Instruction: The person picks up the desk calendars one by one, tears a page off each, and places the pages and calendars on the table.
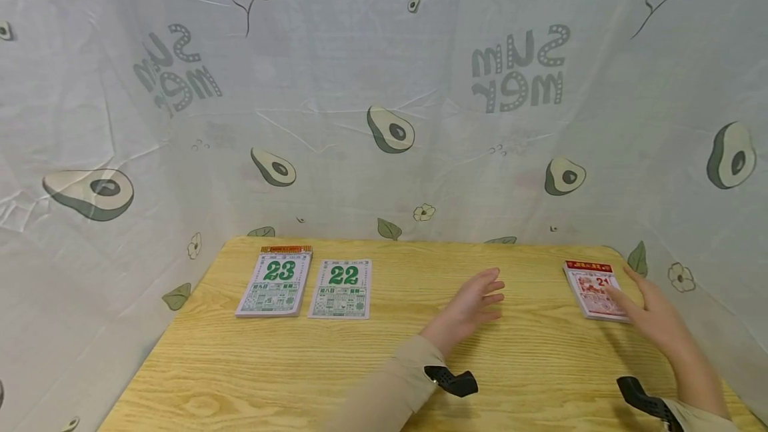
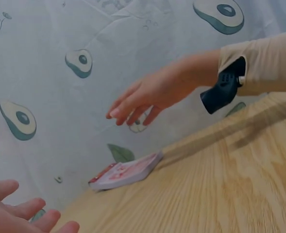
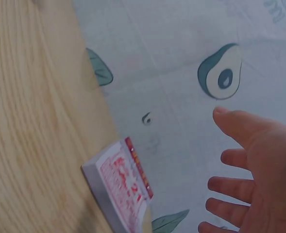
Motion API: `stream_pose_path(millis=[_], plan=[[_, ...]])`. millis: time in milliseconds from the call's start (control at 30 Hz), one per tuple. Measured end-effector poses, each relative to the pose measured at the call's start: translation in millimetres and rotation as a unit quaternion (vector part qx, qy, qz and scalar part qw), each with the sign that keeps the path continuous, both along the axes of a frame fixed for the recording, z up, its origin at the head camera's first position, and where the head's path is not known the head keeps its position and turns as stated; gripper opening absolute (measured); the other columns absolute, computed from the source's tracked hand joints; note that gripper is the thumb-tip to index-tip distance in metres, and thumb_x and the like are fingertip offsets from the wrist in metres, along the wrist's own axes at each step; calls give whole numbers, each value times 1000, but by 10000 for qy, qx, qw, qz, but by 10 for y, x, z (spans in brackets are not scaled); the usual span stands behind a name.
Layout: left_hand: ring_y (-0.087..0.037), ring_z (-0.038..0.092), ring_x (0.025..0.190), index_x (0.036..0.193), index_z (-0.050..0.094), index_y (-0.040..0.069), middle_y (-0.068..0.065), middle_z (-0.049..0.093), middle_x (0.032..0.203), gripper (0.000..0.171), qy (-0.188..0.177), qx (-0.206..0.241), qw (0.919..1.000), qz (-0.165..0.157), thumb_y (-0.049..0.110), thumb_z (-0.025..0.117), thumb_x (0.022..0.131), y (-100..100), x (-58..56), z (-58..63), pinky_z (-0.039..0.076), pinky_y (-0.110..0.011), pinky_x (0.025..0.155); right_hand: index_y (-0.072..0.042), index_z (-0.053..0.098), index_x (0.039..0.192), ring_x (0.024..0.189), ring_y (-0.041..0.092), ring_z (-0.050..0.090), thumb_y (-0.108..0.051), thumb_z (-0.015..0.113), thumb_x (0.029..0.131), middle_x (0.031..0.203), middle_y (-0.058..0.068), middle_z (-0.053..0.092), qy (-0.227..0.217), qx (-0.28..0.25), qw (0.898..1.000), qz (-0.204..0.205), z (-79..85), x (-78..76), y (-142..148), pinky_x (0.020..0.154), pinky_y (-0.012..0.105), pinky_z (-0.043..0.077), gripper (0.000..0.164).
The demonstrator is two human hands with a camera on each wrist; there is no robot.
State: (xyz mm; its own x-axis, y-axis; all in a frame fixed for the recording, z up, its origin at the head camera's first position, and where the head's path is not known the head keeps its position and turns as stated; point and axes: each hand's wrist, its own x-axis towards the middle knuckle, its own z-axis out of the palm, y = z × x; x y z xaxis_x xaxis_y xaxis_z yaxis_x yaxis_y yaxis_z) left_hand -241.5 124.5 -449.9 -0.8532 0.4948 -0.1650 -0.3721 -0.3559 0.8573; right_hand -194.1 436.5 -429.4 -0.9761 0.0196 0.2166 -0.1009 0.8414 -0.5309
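Note:
A thick tear-off calendar (image 1: 597,295) with a red top band and a red 21 lies at the right of the table. Over its right edge hovers my right hand (image 1: 657,319), fingers spread and holding nothing; in the left wrist view a gap shows between that hand (image 2: 155,92) and the calendar (image 2: 126,172). My left hand (image 1: 465,312) is above the middle of the table, fingers loosely extended, nothing in it. To the left of it lies a single calendar sheet (image 1: 342,289) with a green 22. Beside the sheet is another tear-off calendar (image 1: 276,285) showing a green 23.
The wood-grain table (image 1: 252,372) reaches back to a pale curtain (image 1: 336,85) printed with avocados, which also hangs along both sides. A black wrist mount (image 1: 450,381) sits on the left sleeve, another (image 1: 648,403) on the right.

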Motion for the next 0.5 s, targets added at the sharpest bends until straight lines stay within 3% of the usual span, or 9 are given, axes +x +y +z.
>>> stream_pose_path(millis=[267, 500], plan=[[-45, 33, 140, 148, 38, 13, -23, 39, 150, 60, -187, 454, 9988, -93, 42, 54, 98, 265, 26, -39, 26, -63, 111, 12, 7, 149, 115, 69, 31, -40, 40, 103, 138, 50, 23, -570, 117, 9974, -424, -120, -2, 150, 87, 74, 32, 77], [-46, 31, 142, 149, 38, 13, -25, 37, 151, 58, -331, 669, 9968, -278, 42, 51, 100, 465, 43, -138, 26, -65, 111, 14, -3, 148, 123, 70, 21, -46, 35, 104, 144, 49, 10, -1174, -480, 9911, -410, -242, -18, 227, 94, 75, 26, 83]])
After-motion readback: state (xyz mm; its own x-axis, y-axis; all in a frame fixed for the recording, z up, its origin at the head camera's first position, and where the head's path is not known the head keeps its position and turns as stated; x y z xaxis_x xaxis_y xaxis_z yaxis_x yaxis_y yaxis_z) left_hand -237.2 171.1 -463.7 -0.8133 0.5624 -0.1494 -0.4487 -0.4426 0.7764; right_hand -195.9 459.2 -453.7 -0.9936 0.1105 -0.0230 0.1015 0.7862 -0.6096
